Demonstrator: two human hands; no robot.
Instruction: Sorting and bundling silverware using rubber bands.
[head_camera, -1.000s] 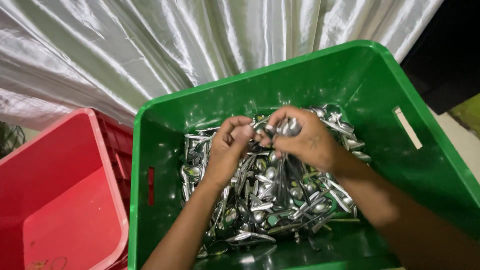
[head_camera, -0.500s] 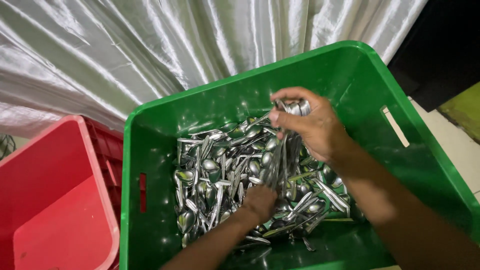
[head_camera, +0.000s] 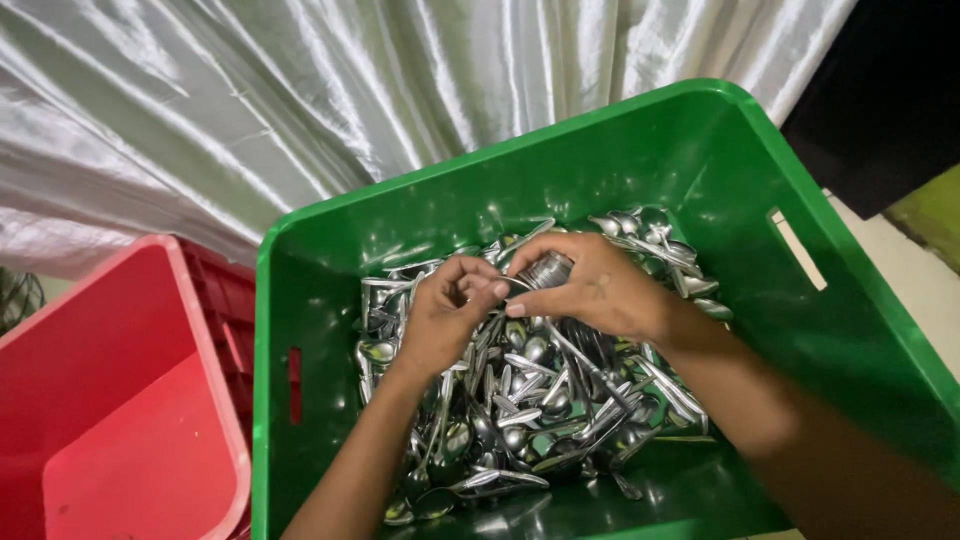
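Observation:
A green plastic crate (head_camera: 330, 330) holds a heap of several steel spoons (head_camera: 540, 410). Over the heap my right hand (head_camera: 595, 290) grips a bunch of spoons (head_camera: 548, 268), bowls up, handles hanging down into the pile. My left hand (head_camera: 445, 315) is closed right beside it, fingers touching the same bunch at its near side. Both forearms reach in from the crate's front edge.
A red plastic crate (head_camera: 120, 400) stands to the left, touching the green one, with nothing seen inside. Shiny white draped cloth (head_camera: 300, 110) lies behind both crates. A dark surface and a pale floor strip show at the right.
My left hand has come up from low in the pile to meet my right hand. The right hand with its bunch has shifted left and lower.

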